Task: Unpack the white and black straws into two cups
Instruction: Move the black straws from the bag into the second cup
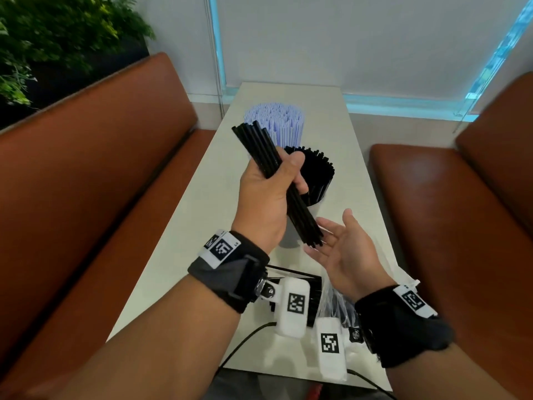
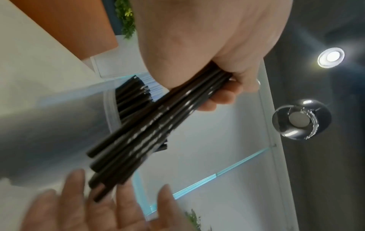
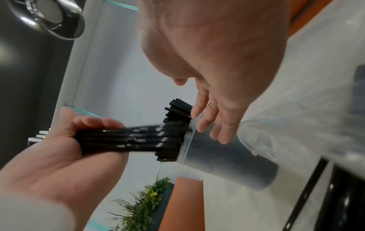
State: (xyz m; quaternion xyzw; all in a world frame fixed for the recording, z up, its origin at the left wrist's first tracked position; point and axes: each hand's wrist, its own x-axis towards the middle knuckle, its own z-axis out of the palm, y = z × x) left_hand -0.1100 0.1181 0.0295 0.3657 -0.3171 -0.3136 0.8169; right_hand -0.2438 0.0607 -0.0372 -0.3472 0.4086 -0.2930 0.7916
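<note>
Centrally, pale table (image 1: 340, 180) between brown benches (image 1: 95, 157)

Bright, even light; a ceiling spotlight (image 2: 331, 57) flares in the left wrist view; both wrist views are motion-blurred, edges warped.

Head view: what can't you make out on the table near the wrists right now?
- Packaging: wrist cameras and right hand cover it; remaining straws uncountable.
- Black-straw cup: left hand and held bundle hide its base.
- White-straw cup: body behind the bundle.
- Left wrist view: bundle tips motion-blurred.
</note>
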